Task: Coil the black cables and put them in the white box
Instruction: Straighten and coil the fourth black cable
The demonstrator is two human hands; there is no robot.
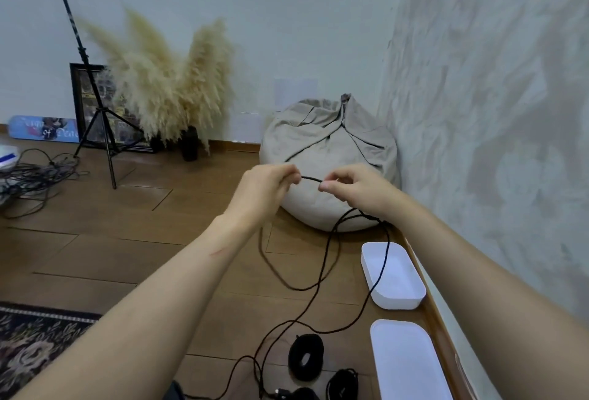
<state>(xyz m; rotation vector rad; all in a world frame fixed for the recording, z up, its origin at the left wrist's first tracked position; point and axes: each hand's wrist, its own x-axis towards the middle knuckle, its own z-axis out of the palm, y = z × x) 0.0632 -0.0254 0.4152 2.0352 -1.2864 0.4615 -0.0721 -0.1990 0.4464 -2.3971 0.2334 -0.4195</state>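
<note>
A long black cable (330, 259) hangs in loops from both raised hands down to the wooden floor. My left hand (269, 184) pinches one part of it and my right hand (353, 187) pinches it a short way along, with a short taut stretch between them. Below my right arm the open white box (402, 291) stands on the floor by the wall, and one strand crosses in front of its left edge. Its white lid (406, 361) lies nearer to me. Coiled black cables (306, 356) lie on the floor at the bottom.
A beige bean bag (328, 150) sits in the corner behind my hands. A black tripod (102, 131), a vase of pampas grass (172, 87) and a tangle of cables (28, 179) stand at the left. A patterned rug (35, 345) lies at the lower left.
</note>
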